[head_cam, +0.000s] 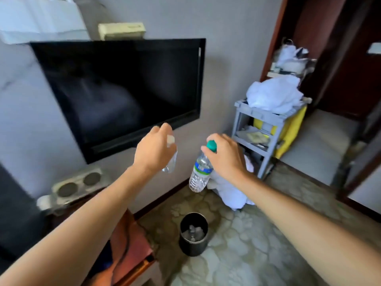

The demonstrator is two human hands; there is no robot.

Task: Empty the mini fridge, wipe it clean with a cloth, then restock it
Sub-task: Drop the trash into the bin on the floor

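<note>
Bottles hang above the bin (193,236), green-capped one (201,169) in the right hand's (224,157) grip, clear one (170,159) in the left's (153,150); carry them level, necks pinched firmly.

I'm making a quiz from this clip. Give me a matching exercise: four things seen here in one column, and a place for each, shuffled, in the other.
Things:
1. green-capped bottle
2. white-capped bottle
3. waste bin
4. white linen pile

Places:
A. on the floor below the hands
B. held by the left hand
C. on top of the grey cart
D. held by the right hand

Pairs: 1-D, 2-B, 3-A, 4-C
</note>
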